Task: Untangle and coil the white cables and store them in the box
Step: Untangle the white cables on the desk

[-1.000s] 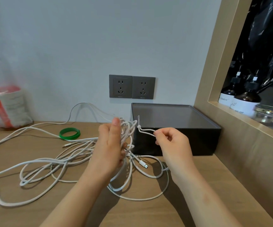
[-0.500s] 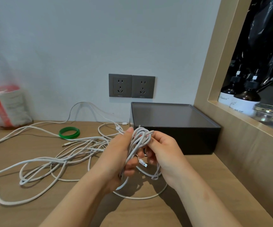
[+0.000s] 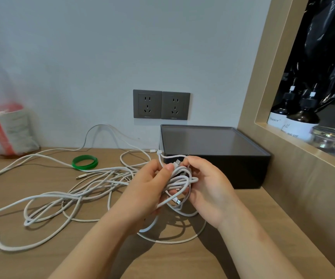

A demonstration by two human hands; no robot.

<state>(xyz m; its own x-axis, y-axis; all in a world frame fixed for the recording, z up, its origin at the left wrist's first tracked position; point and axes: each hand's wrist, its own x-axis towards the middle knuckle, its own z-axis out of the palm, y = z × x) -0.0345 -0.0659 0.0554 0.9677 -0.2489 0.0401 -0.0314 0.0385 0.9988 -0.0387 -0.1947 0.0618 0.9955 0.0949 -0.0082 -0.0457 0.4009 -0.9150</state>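
A coiled bundle of white cable (image 3: 179, 179) hangs between my hands above the wooden desk, just in front of the black box (image 3: 212, 146). My left hand (image 3: 145, 190) grips the bundle from the left, thumb laid over the loops. My right hand (image 3: 204, 184) pinches the cable's end at the top of the bundle, where a thin white strap (image 3: 167, 156) loops out. A connector (image 3: 177, 201) dangles below. Several loose white cables (image 3: 66, 198) lie tangled over the desk to the left.
A green band (image 3: 85, 162) lies on the desk (image 3: 253, 228) behind the tangle. Two grey wall sockets (image 3: 161, 104) sit above the box. A red and white bag (image 3: 7, 131) stands far left. A wooden niche on the right holds dark bottles (image 3: 301, 119) and a glass jar (image 3: 331, 139).
My hands came together: the right hand, earlier pulling the strap out to the right, now closes on the top of the bundle. The loops have gathered tighter between both hands.
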